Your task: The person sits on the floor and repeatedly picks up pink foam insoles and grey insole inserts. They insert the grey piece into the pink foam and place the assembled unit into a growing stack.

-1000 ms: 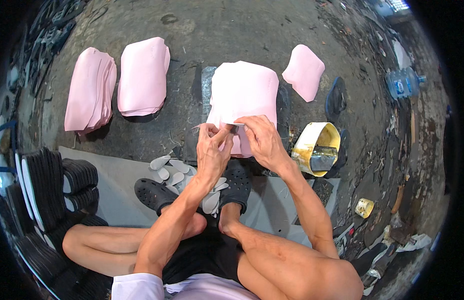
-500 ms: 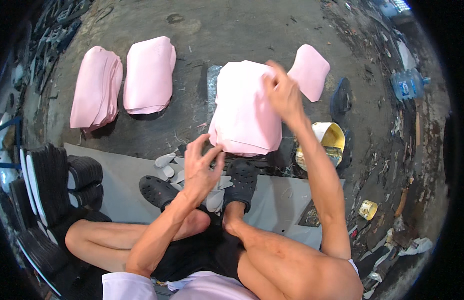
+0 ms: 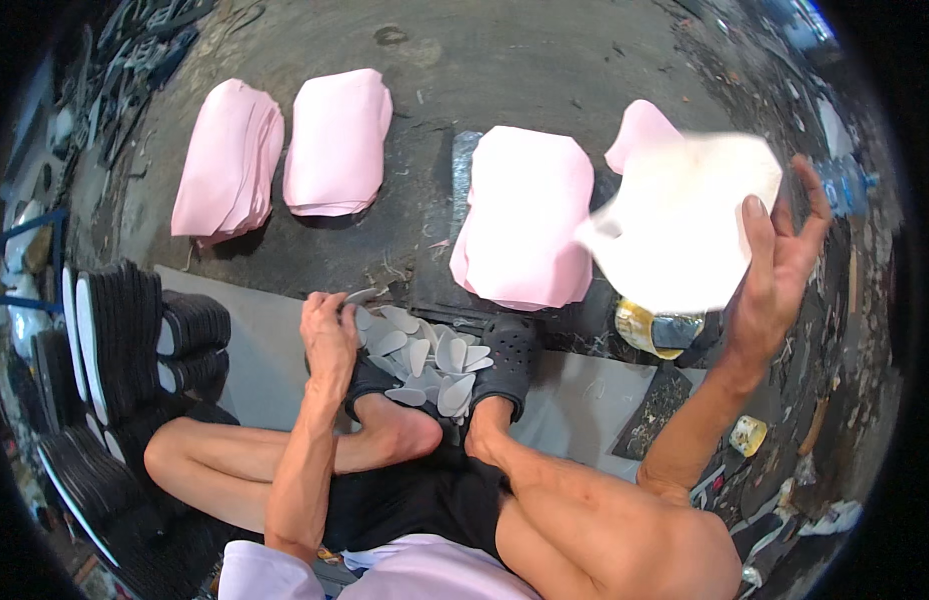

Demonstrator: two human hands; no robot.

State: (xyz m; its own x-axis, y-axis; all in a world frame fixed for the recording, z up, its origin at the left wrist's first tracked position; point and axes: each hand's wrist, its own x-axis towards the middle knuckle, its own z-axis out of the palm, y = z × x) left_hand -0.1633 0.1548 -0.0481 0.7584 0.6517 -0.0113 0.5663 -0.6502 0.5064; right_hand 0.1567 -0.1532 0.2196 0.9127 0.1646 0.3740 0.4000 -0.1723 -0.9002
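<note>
Our right hand [image 3: 780, 270] has swung out right with fingers spread – the pale sheet [image 3: 685, 225], blurred, is leaving it beyond the pink stack [image 3: 530, 215]. Our left hand [image 3: 328, 335] has dropped to the grey oval cutouts [image 3: 435, 360], fingers curled on one – we judge another piece comes next.

Black sole stacks [image 3: 115, 340] beside two pink piles [image 3: 285, 150].

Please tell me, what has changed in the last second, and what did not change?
The right hand left the middle pink stack and swung out to the right; a blurred pale sheet is now beside its fingers, though a grip cannot be confirmed. The left hand dropped from that stack to the small grey insole pieces by the feet. The two pink stacks on the left stayed put.
</note>
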